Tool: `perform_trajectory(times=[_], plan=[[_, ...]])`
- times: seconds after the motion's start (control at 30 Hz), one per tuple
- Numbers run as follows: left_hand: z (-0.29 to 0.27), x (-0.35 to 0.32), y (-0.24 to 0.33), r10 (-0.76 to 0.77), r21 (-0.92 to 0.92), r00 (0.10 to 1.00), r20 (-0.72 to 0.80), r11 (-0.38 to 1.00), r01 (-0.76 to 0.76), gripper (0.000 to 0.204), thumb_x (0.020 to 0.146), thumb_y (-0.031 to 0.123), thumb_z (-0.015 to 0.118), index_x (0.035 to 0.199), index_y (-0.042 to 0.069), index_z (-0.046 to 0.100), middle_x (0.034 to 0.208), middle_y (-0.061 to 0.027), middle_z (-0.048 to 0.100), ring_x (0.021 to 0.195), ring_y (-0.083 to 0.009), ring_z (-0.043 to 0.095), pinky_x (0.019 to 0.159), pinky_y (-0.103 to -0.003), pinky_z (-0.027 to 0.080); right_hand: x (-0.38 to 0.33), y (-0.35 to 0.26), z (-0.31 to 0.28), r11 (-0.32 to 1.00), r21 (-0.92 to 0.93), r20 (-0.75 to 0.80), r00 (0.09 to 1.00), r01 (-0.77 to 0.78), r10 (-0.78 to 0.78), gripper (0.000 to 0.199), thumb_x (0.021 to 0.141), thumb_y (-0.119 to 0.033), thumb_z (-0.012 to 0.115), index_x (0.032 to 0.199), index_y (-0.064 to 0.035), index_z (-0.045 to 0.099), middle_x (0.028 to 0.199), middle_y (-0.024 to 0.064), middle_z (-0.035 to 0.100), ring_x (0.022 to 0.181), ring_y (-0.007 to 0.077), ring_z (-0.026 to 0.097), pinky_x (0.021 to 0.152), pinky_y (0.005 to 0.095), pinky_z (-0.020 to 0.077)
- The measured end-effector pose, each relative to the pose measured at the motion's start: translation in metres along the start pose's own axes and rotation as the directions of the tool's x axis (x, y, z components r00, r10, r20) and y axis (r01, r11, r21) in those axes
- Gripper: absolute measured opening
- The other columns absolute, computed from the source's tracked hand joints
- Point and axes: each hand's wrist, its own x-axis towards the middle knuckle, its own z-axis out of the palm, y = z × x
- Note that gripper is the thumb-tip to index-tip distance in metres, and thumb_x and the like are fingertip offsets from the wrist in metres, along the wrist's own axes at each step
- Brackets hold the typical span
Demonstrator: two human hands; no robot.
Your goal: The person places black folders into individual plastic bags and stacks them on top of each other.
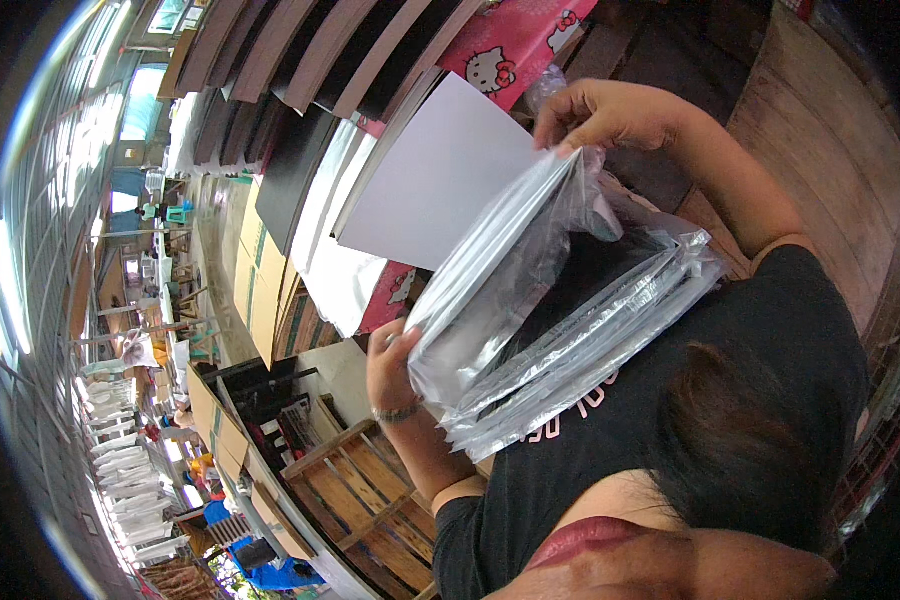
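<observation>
A folded clear plastic sheet or bag (510,250) is stretched between my two hands in front of my black shirt. My left hand (392,365) is closed on its lower-left end, a ring on one finger and a band at the wrist. At the upper end my right hand (610,118) pinches the gathered edge between thumb and fingers. More layered clear plastic bags (590,350) lie against my chest, close below the held piece. Just beyond the held plastic lies a white sheet or board (440,170), partly covered by the plastic.
A tall stack of thick dark boards with pale edges (310,50) stands at the upper left. Pink printed paper (500,60) shows beside the white sheet. Flat brown cardboard (255,290) leans farther left. Wooden slats (360,490) sit below my left arm; wooden planks (820,150) lie at right.
</observation>
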Motion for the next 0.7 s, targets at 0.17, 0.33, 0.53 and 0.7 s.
perform_trajectory(times=[0.17,0.33,0.53,0.7], plan=[[-0.024,0.033,-0.101,-0.165,-0.036,0.893,0.418,0.98,0.198,0.03,0.08,0.009,0.062,0.108,-0.002,0.056,0.098,-0.0103,0.06,0.084,-0.0166,0.058,0.074,-0.028,0.047,0.021,0.129,-0.032,0.869,0.416,0.209,0.958,-0.268,0.195,0.031,0.075,-0.012,0.068,0.102,0.0006,0.06,0.087,0.0064,0.062,0.077,0.0147,0.06,0.068,0.0272,0.0482],[-0.022,0.043,-0.143,-0.26,0.169,0.935,0.24,0.96,0.223,0.029,0.079,0.007,0.061,0.106,-0.001,0.056,0.101,-0.0105,0.059,0.088,-0.0166,0.056,0.078,-0.028,0.045,0.028,0.227,-0.058,0.87,-0.215,-0.005,0.891,-0.443,0.453,0.022,0.078,-0.013,0.062,0.096,0.0007,0.061,0.087,0.0116,0.064,0.078,0.0249,0.06,0.072,0.0373,0.0468],[-0.042,0.046,-0.11,0.098,0.129,0.991,-0.096,0.988,-0.085,0.027,0.078,0.006,0.06,0.105,0.0,0.055,0.103,-0.0107,0.057,0.092,-0.0165,0.054,0.082,-0.029,0.044,0.047,0.106,-0.034,0.954,-0.287,0.175,0.974,-0.091,0.145,0.043,0.081,-0.033,0.065,0.102,0.0037,0.059,0.091,0.0119,0.062,0.087,0.0226,0.059,0.077,0.0359,0.0461],[-0.006,0.049,-0.026,0.522,-0.175,0.814,0.254,0.853,-0.492,0.029,0.073,0.002,0.058,0.103,0.001,0.055,0.107,-0.0129,0.055,0.097,-0.0198,0.052,0.088,-0.033,0.041,0.068,0.008,0.04,0.897,-0.255,0.462,0.861,0.361,-0.215,0.069,0.077,-0.036,0.069,0.13,-0.004,0.041,0.109,0.0156,0.058,0.101,0.025,0.056,0.092,0.0371,0.0419]])
